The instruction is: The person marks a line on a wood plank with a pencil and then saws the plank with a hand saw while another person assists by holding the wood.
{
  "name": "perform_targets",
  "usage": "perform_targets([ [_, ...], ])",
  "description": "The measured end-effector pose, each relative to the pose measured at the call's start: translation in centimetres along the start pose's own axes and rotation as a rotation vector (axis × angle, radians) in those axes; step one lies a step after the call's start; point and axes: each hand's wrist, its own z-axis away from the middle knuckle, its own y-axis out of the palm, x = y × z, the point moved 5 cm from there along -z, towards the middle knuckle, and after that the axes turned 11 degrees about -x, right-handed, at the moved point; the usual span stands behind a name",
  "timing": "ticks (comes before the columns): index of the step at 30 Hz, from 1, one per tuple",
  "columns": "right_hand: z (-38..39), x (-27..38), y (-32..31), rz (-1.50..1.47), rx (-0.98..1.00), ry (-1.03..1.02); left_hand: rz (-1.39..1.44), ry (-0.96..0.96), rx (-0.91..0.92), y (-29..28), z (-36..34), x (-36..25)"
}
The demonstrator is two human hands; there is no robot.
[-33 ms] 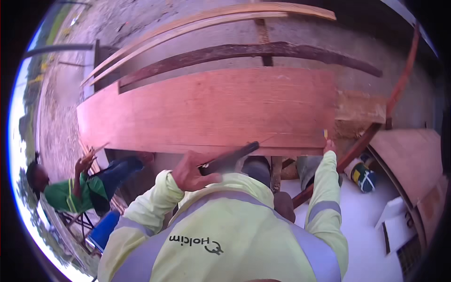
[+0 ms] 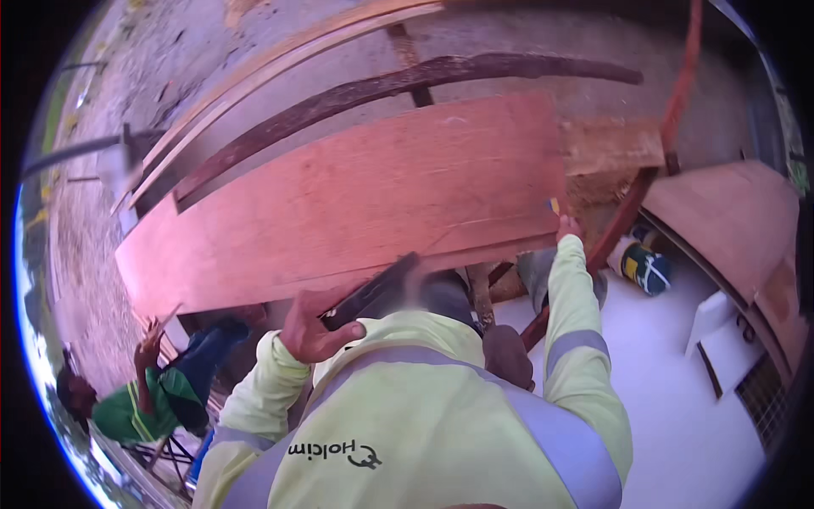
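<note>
Reddish wooden sheet point(image 2: 356, 208) lay within reach of both hands

At the far left, a co-worker in a green shirt point(image 2: 127, 413) sat holding a thin stick point(image 2: 172, 314) near the sheet's end. The sheet spread flat across the space before the wearer, its near edge close to the body, which presumably kept that edge easy to reach. The left hand point(image 2: 318, 327) curled round one end of a long black tool point(image 2: 377, 287), thumb standing apart from the fingers; the tool slanted along the near edge, perhaps angled so to follow it. Beyond the sheet ran a dark maroon timber point(image 2: 458, 69). The right hand point(image 2: 570, 226) sat at the near right corner, likely to steady it; whether its bunched fingers pinched the small yellow-and-blue object point(image 2: 554, 206) beside them, I could not tell. Farther right, a green-and-white container point(image 2: 642, 270) stood near a leaning brown panel point(image 2: 721, 212).
</note>
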Motion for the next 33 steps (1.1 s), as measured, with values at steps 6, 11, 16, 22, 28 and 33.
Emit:
perform_targets([
  [6,0.9,3.0,-2.1,-0.159,0.108,0.358,-0.110,0.128,0.159,2.5,-3.5,1.2],
  [11,2.3,2.5,-3.9,-0.238,-0.191,0.251,-0.309,0.275,0.273,5.1,-6.4,0.5],
  [16,3.3,2.6,-3.2,-0.461,-0.208,0.120,-0.336,0.239,0.306,9.8,-8.3,-0.7],
  [22,1.6,2.3,-2.7,-0.480,-0.109,0.048,-0.355,0.197,0.338,17.3,-9.8,-2.1],
  [28,1.3,2.1,-3.1,-0.574,-0.119,0.035,-0.479,0.251,0.350,21.7,-10.9,-1.2],
  [33,0.7,2.7,-3.0,-0.516,-0.051,0.018,-0.496,0.248,0.338,22.8,-11.1,-0.9],
])
